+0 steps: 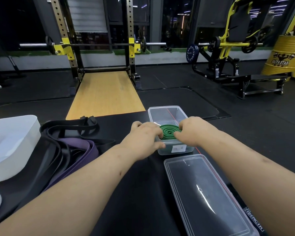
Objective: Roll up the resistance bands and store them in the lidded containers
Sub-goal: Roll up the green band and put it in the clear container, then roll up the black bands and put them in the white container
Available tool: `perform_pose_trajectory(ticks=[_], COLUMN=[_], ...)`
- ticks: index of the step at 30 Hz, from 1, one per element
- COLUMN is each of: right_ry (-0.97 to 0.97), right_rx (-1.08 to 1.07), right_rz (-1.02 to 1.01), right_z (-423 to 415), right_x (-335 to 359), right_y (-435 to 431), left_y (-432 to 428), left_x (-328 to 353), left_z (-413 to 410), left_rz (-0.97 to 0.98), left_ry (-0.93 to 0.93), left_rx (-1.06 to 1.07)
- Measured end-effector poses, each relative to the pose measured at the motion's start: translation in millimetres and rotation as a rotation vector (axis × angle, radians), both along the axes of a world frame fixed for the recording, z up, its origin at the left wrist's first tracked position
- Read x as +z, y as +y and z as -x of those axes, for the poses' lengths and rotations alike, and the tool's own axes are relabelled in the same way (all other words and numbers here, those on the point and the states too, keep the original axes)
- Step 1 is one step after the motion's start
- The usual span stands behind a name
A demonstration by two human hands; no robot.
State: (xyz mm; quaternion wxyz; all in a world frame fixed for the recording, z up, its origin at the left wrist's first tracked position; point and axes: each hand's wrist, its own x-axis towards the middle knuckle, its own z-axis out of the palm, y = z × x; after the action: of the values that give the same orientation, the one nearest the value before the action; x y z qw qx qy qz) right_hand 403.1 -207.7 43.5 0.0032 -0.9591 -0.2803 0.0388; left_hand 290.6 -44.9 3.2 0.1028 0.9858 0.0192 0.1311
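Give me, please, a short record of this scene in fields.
green band: coiled flat, in the near end of the clear container
lid: off, lying nearer the person
left hand: holds the coil's left edge
right hand: holds its right edge
black bands, purple band: unrolled, at left

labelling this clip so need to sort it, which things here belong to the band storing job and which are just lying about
Job: green rolled band, held by left hand and right hand; clear container; clear lid; loose black and purple bands; white tub.

Lying about: squat rack, barbell, yellow drum, blue weight plate.
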Motion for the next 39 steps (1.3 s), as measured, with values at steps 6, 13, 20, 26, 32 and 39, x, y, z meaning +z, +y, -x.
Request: perform_pose_trajectory(ticks=[6, 13, 20, 26, 32, 39], right_ry=[-0.002, -0.002, 0.032, 0.113, 0.235, 0.294], right_rx=[0.011, 0.098, 0.208, 0.318, 0.409, 0.463], right_rz=[-0.115, -0.218, -0.330, -0.381, -0.338, -0.324], right_z=[23.6, 73.1, 150.3, 224.5, 288.6, 333.4], right_x=[4.4, 32.6, 43.5, 24.3, -18.7, -56.4], right_y=[-2.1, 1.7, 13.2, 30.5, 51.1, 58.7], left_y=[-8.6, -2.6, 19.9, 45.5, 53.1, 66.0], left_x=[5.5, 40.7, 75.5, 68.1, 37.9, 2.5], left_z=[15.6, 67.2, 161.0, 248.2, 314.5, 353.9], left_rz=[-0.043, -0.077, -0.072, -0.015, 0.013, 0.082], left_ry=[0.019, 0.029, -0.004, 0.020, 0.110, 0.190], left_rx=[-0.004, 0.083, 0.188, 0.337, 0.461, 0.595])
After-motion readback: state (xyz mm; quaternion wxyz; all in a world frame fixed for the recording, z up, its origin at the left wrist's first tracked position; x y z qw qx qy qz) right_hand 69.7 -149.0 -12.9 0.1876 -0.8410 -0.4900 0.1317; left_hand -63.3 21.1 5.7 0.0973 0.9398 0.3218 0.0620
